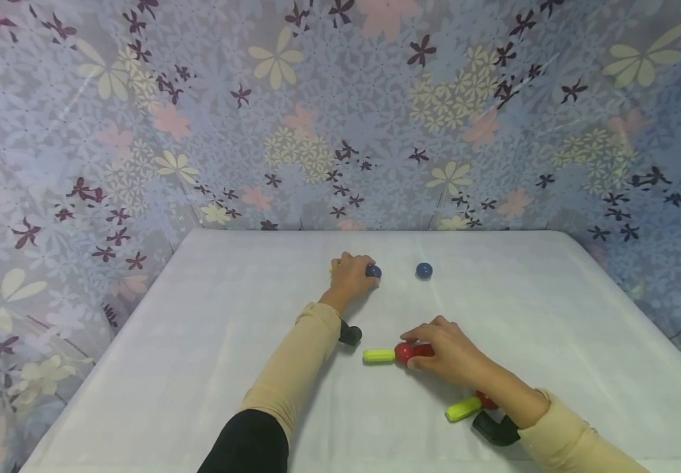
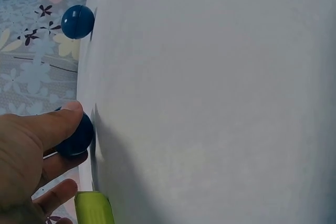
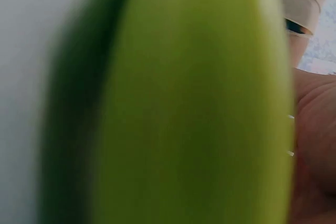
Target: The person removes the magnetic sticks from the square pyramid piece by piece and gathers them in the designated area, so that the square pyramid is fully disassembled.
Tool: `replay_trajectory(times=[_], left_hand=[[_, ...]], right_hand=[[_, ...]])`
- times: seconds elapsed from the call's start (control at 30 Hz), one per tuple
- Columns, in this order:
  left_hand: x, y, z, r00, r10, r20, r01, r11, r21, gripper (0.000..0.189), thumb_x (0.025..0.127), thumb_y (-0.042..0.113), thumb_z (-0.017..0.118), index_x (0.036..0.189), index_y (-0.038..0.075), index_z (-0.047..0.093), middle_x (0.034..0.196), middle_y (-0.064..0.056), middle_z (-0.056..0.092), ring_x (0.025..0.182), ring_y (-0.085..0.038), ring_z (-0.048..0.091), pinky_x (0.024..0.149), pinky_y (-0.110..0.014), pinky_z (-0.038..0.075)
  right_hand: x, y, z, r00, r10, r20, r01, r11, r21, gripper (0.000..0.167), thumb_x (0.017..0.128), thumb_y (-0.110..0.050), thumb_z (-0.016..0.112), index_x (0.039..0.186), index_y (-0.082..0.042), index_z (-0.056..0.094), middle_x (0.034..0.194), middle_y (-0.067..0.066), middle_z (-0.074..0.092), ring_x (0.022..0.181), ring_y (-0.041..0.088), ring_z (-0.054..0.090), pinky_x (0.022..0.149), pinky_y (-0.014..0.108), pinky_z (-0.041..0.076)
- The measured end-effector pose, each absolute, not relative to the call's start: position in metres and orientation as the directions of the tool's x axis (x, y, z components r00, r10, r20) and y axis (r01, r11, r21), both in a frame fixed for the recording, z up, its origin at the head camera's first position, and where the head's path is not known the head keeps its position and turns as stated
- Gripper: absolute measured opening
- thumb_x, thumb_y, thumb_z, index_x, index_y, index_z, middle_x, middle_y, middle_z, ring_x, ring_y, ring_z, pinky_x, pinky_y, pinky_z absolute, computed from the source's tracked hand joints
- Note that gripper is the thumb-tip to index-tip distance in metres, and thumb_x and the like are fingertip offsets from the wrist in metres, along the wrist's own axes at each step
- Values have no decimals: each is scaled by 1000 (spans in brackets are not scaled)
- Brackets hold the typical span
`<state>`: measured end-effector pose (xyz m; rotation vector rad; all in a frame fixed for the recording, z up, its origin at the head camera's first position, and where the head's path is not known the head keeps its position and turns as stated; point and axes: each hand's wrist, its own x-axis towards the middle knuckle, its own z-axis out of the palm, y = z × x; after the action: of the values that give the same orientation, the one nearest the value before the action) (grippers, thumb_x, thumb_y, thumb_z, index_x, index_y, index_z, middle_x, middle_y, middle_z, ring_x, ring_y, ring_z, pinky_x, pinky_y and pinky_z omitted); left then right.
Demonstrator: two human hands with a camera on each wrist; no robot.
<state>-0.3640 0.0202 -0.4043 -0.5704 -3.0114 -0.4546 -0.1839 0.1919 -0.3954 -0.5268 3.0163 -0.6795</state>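
My left hand (image 1: 352, 274) is at the back of the table, pinching a blue ball (image 2: 79, 137) between thumb and fingers. Just below those fingers in the left wrist view stands the end of a yellow-green piece (image 2: 94, 208). A second blue ball (image 1: 424, 270) lies apart, to the right. Nearer the front, my right hand (image 1: 449, 351) holds a red toy piece (image 1: 403, 353) with thumb and fingers on either side; a yellow-green handle (image 1: 378, 355) sticks out leftward from it. The palm hides part of the red piece.
Under the right forearm lie another yellow-green handle (image 1: 463, 408) with a red part and a dark green curved piece (image 1: 497, 428). They loom blurred in the right wrist view. Another dark green piece (image 1: 350, 334) is partly behind the left sleeve. Flowered cloth (image 1: 340, 131) hangs behind the white table (image 1: 228, 295).
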Motion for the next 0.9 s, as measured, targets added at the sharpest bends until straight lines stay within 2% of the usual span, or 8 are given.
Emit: replay_trajectory(times=[0.17,0.27,0.43,0.57,0.7,0.83,0.9], left_hand=[[-359,16,-399,-929,337,151,369,876,312,51,84,46,65,128,22,57,119,-1,63,116,-24,47,97,-42,34],[-353,8,-395,-922,315,226,382,837,391,47,86,46,63,126,22,59,119,-1,62,117,-23,46,97,-43,33],[-327,-9,-387,-900,319,299,435,721,539,35,89,37,61,119,18,64,114,-1,66,111,-23,49,96,-45,33],[-296,-26,-390,-891,379,250,445,616,650,31,90,31,60,115,13,66,113,-2,68,114,-24,51,99,-50,30],[-266,-40,-398,-867,476,150,431,563,706,31,89,31,62,114,12,67,112,-2,70,118,-24,52,104,-57,25],[-240,-46,-410,-842,534,76,417,556,719,34,85,33,67,112,14,68,107,1,71,111,-21,53,104,-56,25],[-230,-46,-415,-841,537,66,416,565,713,35,82,34,70,112,15,69,108,1,70,107,-19,52,101,-51,29]], right_hand=[[-184,191,-399,-943,-327,58,-320,846,-426,39,76,-27,77,112,-17,69,102,-5,69,91,11,48,75,28,37],[-183,191,-400,-946,-321,50,-310,844,-437,38,76,-27,77,112,-17,69,100,-6,69,89,9,48,74,27,37],[-182,192,-403,-949,-305,84,-310,845,-435,37,75,-29,77,110,-18,70,95,-7,67,84,8,46,72,25,35],[-182,192,-405,-951,-296,92,-306,848,-434,38,74,-30,77,109,-18,70,94,-7,66,82,8,47,71,24,34],[-183,192,-404,-953,-293,81,-298,849,-437,38,74,-31,77,110,-19,70,93,-6,66,82,8,47,71,24,35],[-184,192,-403,-955,-289,75,-291,849,-441,37,74,-30,77,110,-19,70,94,-6,67,84,9,48,72,26,36],[-184,192,-403,-953,-293,80,-298,848,-439,37,74,-30,77,109,-20,70,95,-5,67,85,10,49,72,27,37]])
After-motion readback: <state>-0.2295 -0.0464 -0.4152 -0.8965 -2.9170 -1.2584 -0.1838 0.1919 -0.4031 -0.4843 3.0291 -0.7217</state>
